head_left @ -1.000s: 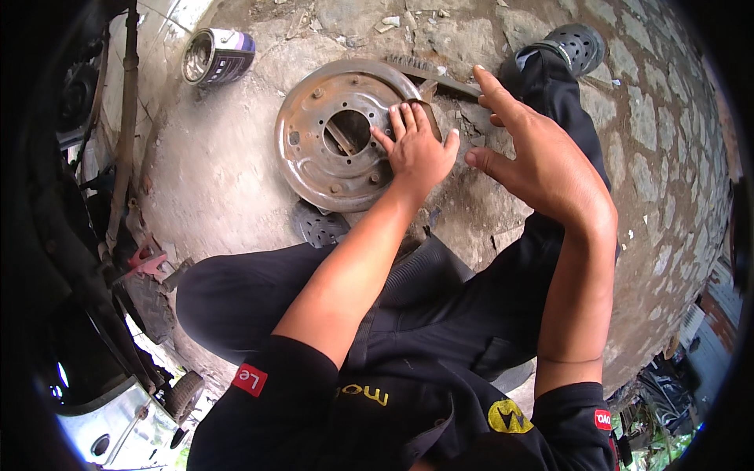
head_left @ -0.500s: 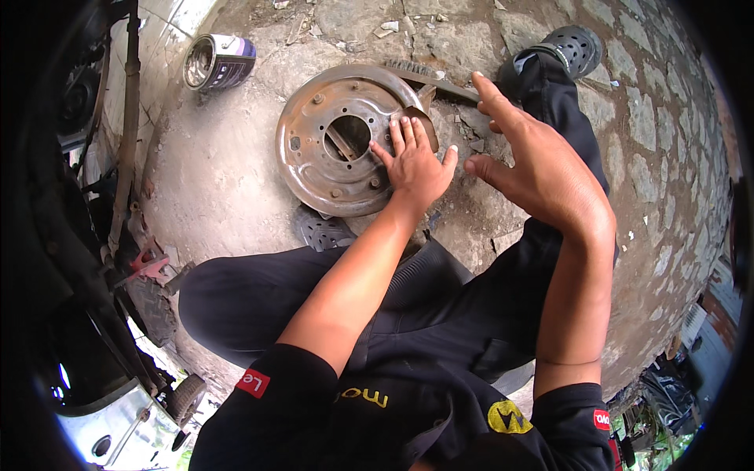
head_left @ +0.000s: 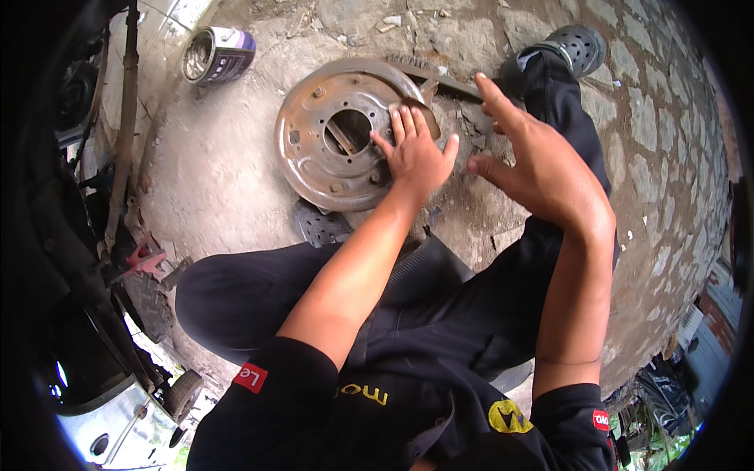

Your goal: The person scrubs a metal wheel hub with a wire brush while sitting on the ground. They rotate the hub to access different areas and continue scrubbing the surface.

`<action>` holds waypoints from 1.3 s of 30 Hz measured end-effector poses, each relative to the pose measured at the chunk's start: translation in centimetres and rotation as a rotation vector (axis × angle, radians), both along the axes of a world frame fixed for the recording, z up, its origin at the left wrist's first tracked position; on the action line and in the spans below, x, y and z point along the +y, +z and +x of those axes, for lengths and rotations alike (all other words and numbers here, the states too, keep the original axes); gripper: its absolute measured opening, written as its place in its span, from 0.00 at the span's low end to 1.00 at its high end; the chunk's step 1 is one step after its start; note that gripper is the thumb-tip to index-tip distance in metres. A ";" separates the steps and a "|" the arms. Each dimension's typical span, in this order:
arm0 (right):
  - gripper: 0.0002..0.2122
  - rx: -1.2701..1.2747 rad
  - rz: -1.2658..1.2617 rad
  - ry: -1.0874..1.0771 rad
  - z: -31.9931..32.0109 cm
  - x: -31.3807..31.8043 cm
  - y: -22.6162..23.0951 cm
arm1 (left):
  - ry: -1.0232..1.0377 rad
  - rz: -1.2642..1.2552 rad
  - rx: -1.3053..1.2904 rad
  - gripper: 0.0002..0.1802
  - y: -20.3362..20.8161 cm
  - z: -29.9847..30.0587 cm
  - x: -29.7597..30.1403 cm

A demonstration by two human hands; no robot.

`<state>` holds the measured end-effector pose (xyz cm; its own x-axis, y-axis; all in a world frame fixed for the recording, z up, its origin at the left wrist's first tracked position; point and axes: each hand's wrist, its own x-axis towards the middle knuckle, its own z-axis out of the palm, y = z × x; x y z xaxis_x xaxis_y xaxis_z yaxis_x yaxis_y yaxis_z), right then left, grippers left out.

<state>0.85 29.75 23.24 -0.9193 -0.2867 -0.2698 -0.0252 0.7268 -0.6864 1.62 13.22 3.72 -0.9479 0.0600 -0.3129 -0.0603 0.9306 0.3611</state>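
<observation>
Backplate (head_left: 334, 153), a rusty round disc with a centre hole, lies flat on the concrete floor (head_left: 220, 180) in the upper middle of the frame. The left hand (head_left: 412, 153) rests palm down on its right rim, fingers spread toward the hole. The right hand (head_left: 534, 161) hangs open just right of it, fingers splayed, holding nothing and apart from the plate. A wire brush (head_left: 436, 74) lies along the plate's upper right edge, and a tin (head_left: 214, 55) sits on its side at upper left.

Risks, as I judge them: the rim looks thin and rusted, so a bare palm sliding along it could be cut. Pressing on one side only could tip or skate the plate on the gritty floor. The brush lies close enough to be knocked by the right hand.

Against the picture half a second ago, the left hand has crept a little further onto the plate toward the hole, and the right hand hovers in much the same place. Plate, brush and tin have not moved.
</observation>
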 end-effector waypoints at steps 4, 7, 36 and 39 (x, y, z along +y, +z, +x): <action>0.42 0.053 -0.014 0.018 -0.3 -0.2 0.3 | -0.028 -0.036 -0.010 0.53 0.4 -0.2 0.0; 0.42 0.053 -0.005 0.024 -0.2 -0.1 -0.1 | 0.017 -0.036 0.026 0.53 -0.2 -0.8 0.2; 0.41 0.080 -0.019 0.040 0.0 0.2 0.3 | -0.248 -0.068 0.167 0.29 0.3 3.3 -1.8; 0.41 0.097 -0.032 0.036 0.2 0.6 0.3 | -0.218 -0.043 0.019 0.34 2.8 1.6 -0.8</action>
